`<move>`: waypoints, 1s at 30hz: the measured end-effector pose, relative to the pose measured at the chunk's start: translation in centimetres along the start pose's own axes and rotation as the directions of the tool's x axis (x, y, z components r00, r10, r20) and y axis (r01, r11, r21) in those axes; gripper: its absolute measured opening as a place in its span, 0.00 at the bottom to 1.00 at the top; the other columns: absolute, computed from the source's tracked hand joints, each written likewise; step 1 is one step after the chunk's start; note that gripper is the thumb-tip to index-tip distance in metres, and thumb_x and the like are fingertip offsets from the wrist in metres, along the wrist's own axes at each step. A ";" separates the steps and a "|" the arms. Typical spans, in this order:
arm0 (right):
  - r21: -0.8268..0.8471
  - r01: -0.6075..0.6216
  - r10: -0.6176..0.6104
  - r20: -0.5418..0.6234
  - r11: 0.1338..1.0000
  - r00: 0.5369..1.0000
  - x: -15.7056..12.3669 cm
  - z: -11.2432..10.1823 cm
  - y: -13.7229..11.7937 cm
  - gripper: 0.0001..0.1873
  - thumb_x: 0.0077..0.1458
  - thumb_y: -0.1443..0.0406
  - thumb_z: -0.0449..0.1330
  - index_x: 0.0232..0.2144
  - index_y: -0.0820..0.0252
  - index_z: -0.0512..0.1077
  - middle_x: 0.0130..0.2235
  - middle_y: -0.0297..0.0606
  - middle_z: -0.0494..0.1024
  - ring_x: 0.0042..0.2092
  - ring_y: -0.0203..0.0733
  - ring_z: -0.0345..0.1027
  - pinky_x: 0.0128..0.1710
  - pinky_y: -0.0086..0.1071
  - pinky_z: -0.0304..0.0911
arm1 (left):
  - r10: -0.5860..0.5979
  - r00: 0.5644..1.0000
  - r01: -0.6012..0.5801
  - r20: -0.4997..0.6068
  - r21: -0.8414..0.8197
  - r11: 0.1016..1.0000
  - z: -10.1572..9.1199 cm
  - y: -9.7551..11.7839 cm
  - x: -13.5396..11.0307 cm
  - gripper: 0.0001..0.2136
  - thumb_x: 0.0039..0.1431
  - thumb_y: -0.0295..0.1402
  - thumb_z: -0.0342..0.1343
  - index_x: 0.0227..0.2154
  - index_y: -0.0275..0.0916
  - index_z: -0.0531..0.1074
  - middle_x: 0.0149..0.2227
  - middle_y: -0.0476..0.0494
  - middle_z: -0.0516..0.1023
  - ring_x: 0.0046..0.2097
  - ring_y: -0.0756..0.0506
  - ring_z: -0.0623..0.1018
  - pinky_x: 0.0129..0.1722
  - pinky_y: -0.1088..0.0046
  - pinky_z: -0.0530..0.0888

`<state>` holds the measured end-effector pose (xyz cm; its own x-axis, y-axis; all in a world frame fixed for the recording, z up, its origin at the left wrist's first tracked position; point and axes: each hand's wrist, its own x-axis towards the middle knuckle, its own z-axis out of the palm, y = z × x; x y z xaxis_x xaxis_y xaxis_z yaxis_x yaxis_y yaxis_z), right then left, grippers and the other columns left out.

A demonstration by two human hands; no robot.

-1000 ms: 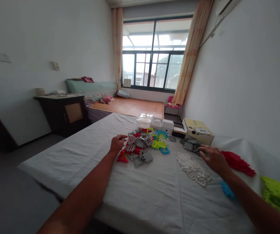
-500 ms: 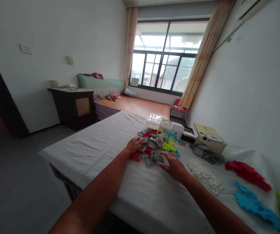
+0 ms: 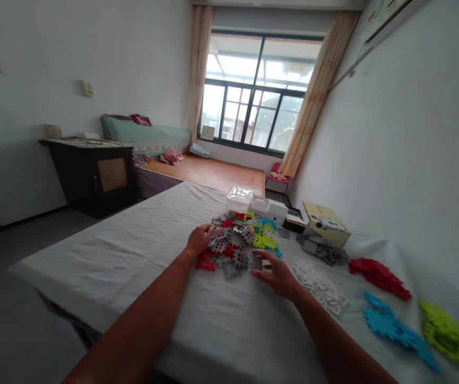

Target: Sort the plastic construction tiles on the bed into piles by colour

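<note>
A mixed pile of toothed interlocking plastic pieces [image 3: 237,241], in grey, red, yellow-green, blue and white, lies on the cloth-covered table. At the pile's left edge is my left hand [image 3: 200,238], its fingers curled together against the pieces; what they grip is hidden. My right hand [image 3: 274,271] is at the near right of the pile, with thumb and fingers around a grey toothed piece [image 3: 257,261] tilted on its edge. Just right of that hand lies a heap of white open-frame pieces [image 3: 320,284].
Sorted heaps of grey [image 3: 322,249], red [image 3: 380,276], blue [image 3: 399,329] and yellow-green pieces [image 3: 451,337] line the table's right side. Behind the pile stand a clear plastic box [image 3: 239,199], a white box [image 3: 276,211], a black tray [image 3: 295,221] and a yellow carton [image 3: 325,223].
The view has turned to the right, so everything sits further left. My right thumb and fingers have come round a grey piece and tilted it up. The left hand stays at the pile's edge.
</note>
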<state>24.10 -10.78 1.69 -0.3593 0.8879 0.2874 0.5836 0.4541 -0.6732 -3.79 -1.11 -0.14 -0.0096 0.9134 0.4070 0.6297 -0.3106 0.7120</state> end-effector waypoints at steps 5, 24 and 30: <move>-0.332 -0.115 0.055 -0.184 0.936 0.981 1.7 -6.9 4.6 0.23 0.47 0.54 0.57 0.45 0.56 0.70 0.39 0.40 0.76 0.38 0.43 0.70 0.37 0.36 0.65 | 0.041 0.999 -0.042 0.013 0.060 0.997 0.2 -0.5 0.1 0.16 0.55 0.41 0.45 0.35 0.41 0.76 0.37 0.46 0.79 0.39 0.47 0.76 0.40 0.76 0.68; -0.308 0.233 -0.208 0.113 0.923 0.972 3.5 -0.2 -0.3 0.20 0.51 0.56 0.57 0.47 0.50 0.68 0.49 0.39 0.72 0.51 0.47 0.63 0.50 0.39 0.59 | 0.042 0.998 -0.047 0.044 0.110 0.993 0.0 -0.4 0.0 0.17 0.55 0.39 0.45 0.40 0.40 0.75 0.38 0.45 0.79 0.40 0.47 0.75 0.40 0.77 0.68; -0.241 0.170 -0.149 0.101 0.956 0.984 2.8 1.6 -2.2 0.21 0.51 0.59 0.57 0.49 0.46 0.66 0.48 0.39 0.72 0.50 0.48 0.64 0.50 0.42 0.60 | 0.033 0.998 -0.037 0.046 0.092 0.995 -0.1 -0.5 -0.1 0.17 0.55 0.39 0.45 0.39 0.40 0.76 0.38 0.45 0.79 0.39 0.47 0.75 0.39 0.77 0.68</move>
<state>20.59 -9.42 2.87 -0.5140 0.7980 0.3147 0.6722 0.6026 -0.4301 -4.15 -1.03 -0.45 0.0473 0.9138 0.4034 0.6986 -0.3190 0.6405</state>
